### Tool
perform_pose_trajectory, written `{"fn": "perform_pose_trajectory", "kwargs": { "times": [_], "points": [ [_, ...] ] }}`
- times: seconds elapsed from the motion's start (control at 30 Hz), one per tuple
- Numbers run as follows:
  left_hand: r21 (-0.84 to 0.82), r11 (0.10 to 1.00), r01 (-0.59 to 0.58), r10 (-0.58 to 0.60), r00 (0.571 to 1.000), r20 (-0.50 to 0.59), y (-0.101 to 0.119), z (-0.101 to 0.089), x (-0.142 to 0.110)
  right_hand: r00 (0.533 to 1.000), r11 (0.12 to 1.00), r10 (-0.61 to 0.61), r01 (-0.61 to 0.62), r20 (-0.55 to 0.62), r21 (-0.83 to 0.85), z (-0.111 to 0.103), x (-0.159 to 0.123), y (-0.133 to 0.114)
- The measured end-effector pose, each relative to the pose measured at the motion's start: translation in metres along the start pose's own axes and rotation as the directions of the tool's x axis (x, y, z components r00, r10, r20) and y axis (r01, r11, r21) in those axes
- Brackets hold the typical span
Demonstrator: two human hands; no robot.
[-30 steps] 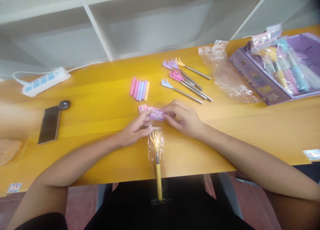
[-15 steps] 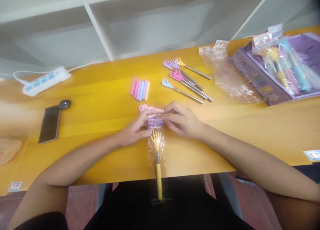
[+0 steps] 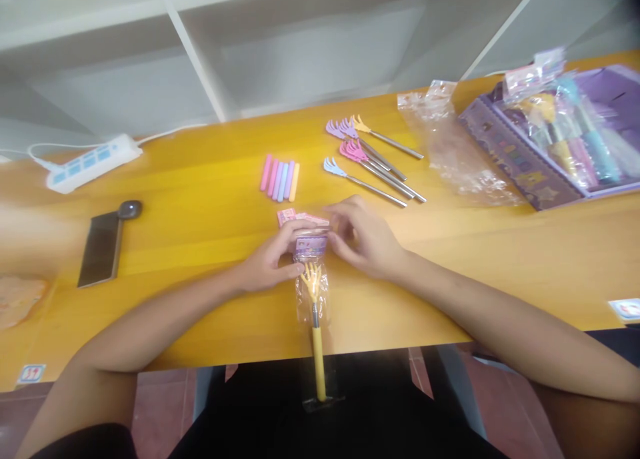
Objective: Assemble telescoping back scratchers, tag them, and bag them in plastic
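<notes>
A yellow back scratcher [image 3: 318,359] lies in a clear plastic bag [image 3: 305,306], its claw end toward the table and its handle over the table's front edge. The bag has a purple header card [image 3: 311,246] at its top. My left hand [image 3: 273,262] is closed on the card end, with fingers along its upper edge and the thumb near the claw. At the card's right side, my right hand [image 3: 367,239] has bent fingers, the index and thumb apart. Pink printed cards [image 3: 287,216] lie just behind the hands, partly covered.
Several metal-rod scratchers [image 3: 377,191] with coloured claws lie behind my right hand, beside several pastel handle tubes [image 3: 280,179]. An empty plastic bag [image 3: 453,152] and a purple box [image 3: 525,159] of bagged scratchers are right. A power strip [image 3: 95,162] and phone [image 3: 100,249] are left.
My right index finger has drawn back to the right off the header card, and the fingers have spread. My left hand has stayed on the bag.
</notes>
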State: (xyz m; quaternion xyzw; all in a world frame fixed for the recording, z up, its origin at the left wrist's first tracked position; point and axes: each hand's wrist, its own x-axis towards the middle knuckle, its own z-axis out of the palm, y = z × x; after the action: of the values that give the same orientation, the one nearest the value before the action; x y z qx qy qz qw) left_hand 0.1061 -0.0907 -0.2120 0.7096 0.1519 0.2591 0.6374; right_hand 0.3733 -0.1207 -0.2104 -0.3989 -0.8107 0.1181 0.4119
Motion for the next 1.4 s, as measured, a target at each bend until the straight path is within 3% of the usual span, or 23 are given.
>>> {"fn": "perform_pose_trajectory", "kwargs": {
  "times": [0.07,0.17,0.43,0.6,1.0,1.1,1.2,1.3,1.4],
  "points": [
    [0.02,1.0,-0.013,0.013,1.0,0.011,0.0,0.0,0.0,0.997,0.997,0.073,-0.073,0.016,0.013,0.002,0.0,0.003],
    [0.046,0.999,-0.023,0.022,1.0,0.016,0.0,-0.001,0.0,0.996,0.997,0.061,-0.063,0.06,0.033,0.003,0.0,0.007],
    [0.015,0.997,-0.08,0.081,0.996,-0.024,-0.012,0.001,-0.001,0.985,0.985,-0.171,0.172,0.026,-0.007,0.002,0.0,0.006],
    [0.057,0.997,0.053,-0.052,0.998,-0.02,-0.008,0.0,-0.001,0.946,0.941,-0.324,0.323,0.007,-0.102,0.001,0.002,0.005],
    [0.175,0.972,0.158,-0.145,0.986,-0.084,0.0,-0.001,0.003,0.912,0.917,-0.392,0.399,0.123,-0.031,-0.003,0.004,0.002],
    [0.217,0.953,0.212,-0.191,0.975,-0.112,0.0,-0.001,0.005,0.948,0.953,-0.303,0.304,0.099,0.006,0.006,0.0,0.003],
    [0.227,0.94,0.255,-0.228,0.964,-0.139,-0.003,-0.001,0.004,0.99,0.99,-0.034,0.015,0.139,0.14,0.016,-0.005,0.002],
    [0.225,0.941,0.252,-0.223,0.964,-0.148,-0.006,0.0,0.003,0.955,0.943,0.124,-0.198,0.268,0.269,0.022,-0.008,0.0],
    [0.233,0.942,0.242,-0.21,0.966,-0.152,-0.007,0.0,0.002,0.94,0.907,0.133,-0.243,0.313,0.345,0.023,-0.009,-0.002]
  ]
}}
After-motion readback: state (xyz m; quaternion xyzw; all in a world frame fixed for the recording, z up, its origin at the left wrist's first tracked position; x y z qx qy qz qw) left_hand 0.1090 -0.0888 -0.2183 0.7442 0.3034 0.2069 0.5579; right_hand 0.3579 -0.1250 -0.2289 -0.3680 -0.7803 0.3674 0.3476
